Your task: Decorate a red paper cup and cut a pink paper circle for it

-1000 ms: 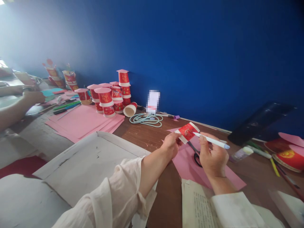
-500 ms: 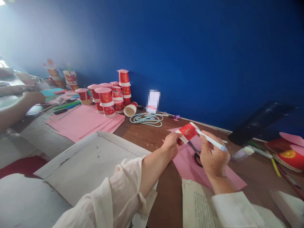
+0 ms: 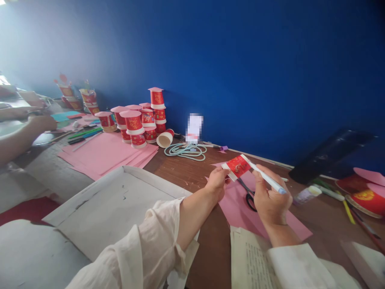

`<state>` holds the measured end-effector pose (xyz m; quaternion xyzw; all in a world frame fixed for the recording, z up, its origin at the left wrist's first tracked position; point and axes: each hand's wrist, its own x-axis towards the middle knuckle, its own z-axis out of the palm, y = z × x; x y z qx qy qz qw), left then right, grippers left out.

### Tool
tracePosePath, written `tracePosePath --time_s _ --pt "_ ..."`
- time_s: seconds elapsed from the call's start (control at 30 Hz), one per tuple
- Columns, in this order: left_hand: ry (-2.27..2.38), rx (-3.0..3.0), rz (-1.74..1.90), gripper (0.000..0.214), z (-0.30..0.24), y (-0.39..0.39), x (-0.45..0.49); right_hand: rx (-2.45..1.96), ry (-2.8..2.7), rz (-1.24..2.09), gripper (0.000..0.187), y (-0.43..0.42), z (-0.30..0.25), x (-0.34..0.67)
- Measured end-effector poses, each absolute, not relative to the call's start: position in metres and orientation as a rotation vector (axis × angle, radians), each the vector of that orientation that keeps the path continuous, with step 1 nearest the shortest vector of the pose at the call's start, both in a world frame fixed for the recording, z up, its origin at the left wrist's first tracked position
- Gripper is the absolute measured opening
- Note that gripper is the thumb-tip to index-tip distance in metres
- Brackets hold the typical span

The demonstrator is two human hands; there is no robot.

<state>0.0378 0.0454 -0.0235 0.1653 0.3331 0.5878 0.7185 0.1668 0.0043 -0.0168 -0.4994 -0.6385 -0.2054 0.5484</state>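
Note:
Pinched at its lower left edge, a small red and white printed paper piece (image 3: 238, 166) is in my left hand (image 3: 218, 184). My right hand (image 3: 272, 196) is closed around a white marker pen (image 3: 269, 179) with a pale blue end. The pen's tip meets the right edge of the red piece; whether it marks the surface I cannot tell. Below both hands lies a pink paper sheet (image 3: 240, 208). Black-handled scissors (image 3: 250, 200) rest on that sheet, partly hidden by my right hand and the red piece.
Stacked red paper cups (image 3: 134, 122) with pink tops stand beside pink sheets (image 3: 99, 154). A coiled pale cord (image 3: 185, 151) lies by the blue wall. In front are a white box lid (image 3: 120, 208) and a printed booklet (image 3: 251, 257). At far left is another person's hand (image 3: 42, 122).
Almost nothing differs. The red piece and the pen in my hands have shifted very slightly; both grips are the same.

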Motion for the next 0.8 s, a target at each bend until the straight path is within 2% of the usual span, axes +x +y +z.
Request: tracePosePath --time_s 0.8 --pt "0.74 0.544 1.291 0.017 -0.0306 0.0467 0.0389 -1.193 -1.579 -0.428 0.022 0.0036 -0.0162 0.1652"
